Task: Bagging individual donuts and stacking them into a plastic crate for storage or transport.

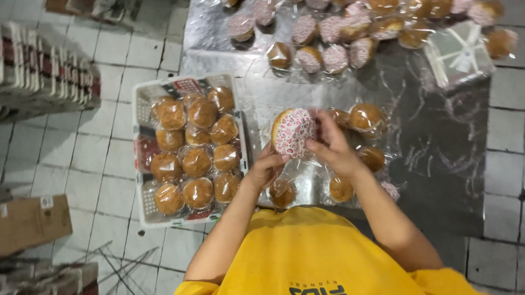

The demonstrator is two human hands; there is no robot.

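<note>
Both my hands hold one round golden bun (291,132) in a pink patterned paper cup, tipped on its side inside a clear plastic bag. My left hand (266,168) grips it from below. My right hand (330,145) pinches the cup's right edge. Several bagged buns (365,117) lie just beyond and under my hands on a plastic sheet (443,148). To the left stands a white plastic crate (141,97) filled with wrapped buns (197,161).
Many more wrapped buns in patterned cups (330,29) lie at the top of the sheet, beside a stack of clear bags (459,54). Stacked crates (38,75) stand far left, a cardboard box (27,222) lower left, on the white tiled floor (87,170).
</note>
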